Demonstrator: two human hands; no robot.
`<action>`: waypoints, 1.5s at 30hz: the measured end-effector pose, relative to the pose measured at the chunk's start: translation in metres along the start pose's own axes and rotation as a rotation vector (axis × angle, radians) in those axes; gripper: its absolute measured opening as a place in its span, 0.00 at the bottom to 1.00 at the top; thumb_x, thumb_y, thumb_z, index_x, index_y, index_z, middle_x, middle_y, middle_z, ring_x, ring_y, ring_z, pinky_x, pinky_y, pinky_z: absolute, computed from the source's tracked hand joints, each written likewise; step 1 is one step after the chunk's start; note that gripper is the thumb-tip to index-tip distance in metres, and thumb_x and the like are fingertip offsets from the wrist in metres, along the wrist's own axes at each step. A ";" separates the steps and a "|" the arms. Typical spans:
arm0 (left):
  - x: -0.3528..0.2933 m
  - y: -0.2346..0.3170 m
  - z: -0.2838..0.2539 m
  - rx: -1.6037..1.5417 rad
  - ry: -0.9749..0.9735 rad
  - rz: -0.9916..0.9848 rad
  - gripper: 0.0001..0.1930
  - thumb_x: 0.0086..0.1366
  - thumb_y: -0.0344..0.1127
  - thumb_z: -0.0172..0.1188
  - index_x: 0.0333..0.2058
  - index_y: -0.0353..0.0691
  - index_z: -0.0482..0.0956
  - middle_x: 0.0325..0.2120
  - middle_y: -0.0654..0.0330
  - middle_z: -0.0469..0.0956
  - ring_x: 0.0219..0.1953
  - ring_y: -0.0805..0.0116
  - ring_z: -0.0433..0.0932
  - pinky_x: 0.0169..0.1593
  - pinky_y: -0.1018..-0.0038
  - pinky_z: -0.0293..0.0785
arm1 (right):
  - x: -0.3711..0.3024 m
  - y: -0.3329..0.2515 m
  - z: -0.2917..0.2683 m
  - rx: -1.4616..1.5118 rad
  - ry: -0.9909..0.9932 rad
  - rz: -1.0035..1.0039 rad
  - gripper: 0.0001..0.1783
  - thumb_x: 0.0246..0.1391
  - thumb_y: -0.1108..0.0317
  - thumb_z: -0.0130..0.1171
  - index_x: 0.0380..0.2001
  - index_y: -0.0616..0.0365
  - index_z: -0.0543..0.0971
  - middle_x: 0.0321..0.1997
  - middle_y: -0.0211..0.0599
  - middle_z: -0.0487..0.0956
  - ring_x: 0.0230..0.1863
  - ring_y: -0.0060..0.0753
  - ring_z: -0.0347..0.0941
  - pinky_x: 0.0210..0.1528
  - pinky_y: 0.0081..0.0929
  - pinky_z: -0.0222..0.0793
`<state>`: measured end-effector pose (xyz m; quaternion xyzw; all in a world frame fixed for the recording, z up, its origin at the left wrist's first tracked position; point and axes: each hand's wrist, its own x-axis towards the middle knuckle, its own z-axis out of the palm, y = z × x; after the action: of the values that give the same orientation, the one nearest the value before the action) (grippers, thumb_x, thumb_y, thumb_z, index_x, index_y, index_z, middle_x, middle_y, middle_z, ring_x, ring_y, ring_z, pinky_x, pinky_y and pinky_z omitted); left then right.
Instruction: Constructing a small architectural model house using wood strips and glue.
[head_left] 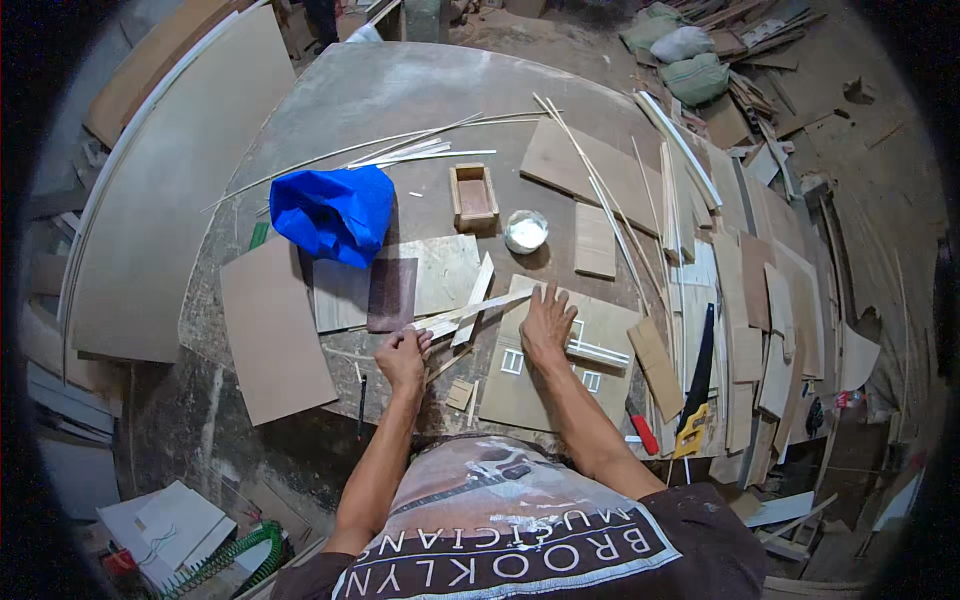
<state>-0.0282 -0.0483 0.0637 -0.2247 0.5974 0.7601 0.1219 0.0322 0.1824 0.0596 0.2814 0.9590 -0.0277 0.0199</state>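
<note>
A thin pale wood strip [475, 307] slants between my two hands. My left hand [403, 358] is closed, its curled fingers on the strip's left end. My right hand [546, 325] lies with its fingers stretched over a plywood panel [510, 405], fingertips touching the strip's right end. On that panel are small white window-like frames [511, 361] and white strips [598, 352] beside my right wrist. A wider wood piece [474, 298] crosses beneath the strip. Near my left forearm lie a black pencil-like stick [362, 405] and a small wood piece [459, 394].
Beyond my hands are a blue bag [335, 212], an open wooden box [473, 190] and a jar of white stuff [526, 231]. A handsaw [697, 390] and a red-handled tool [643, 430] lie right. A brown board [275, 330] overhangs the table's left front edge.
</note>
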 end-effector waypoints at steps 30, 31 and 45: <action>-0.003 -0.019 0.003 -0.054 -0.038 0.029 0.11 0.66 0.28 0.57 0.32 0.21 0.77 0.31 0.46 0.82 0.31 0.63 0.84 0.31 0.79 0.81 | -0.060 -0.066 0.005 0.395 0.044 -0.375 0.42 0.42 0.72 0.53 0.67 0.45 0.66 0.65 0.51 0.60 0.65 0.54 0.53 0.63 0.53 0.48; 0.000 -0.019 0.001 -0.065 -0.040 0.014 0.10 0.66 0.27 0.57 0.33 0.21 0.77 0.31 0.45 0.82 0.31 0.63 0.84 0.31 0.79 0.81 | -0.059 -0.065 0.006 0.372 -0.004 -0.253 0.42 0.42 0.72 0.53 0.67 0.46 0.66 0.65 0.51 0.60 0.65 0.54 0.52 0.63 0.53 0.48; 0.006 -0.021 0.000 -0.034 -0.166 -0.070 0.11 0.66 0.26 0.55 0.40 0.18 0.76 0.36 0.45 0.81 0.36 0.58 0.84 0.41 0.70 0.84 | -0.067 -0.088 0.002 0.518 0.086 -0.519 0.43 0.42 0.72 0.54 0.67 0.44 0.65 0.66 0.46 0.58 0.64 0.51 0.53 0.61 0.50 0.51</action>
<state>-0.0242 -0.0437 0.0432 -0.1840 0.5638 0.7815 0.1937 0.0412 0.0721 0.0651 0.0253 0.9596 -0.2617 -0.0998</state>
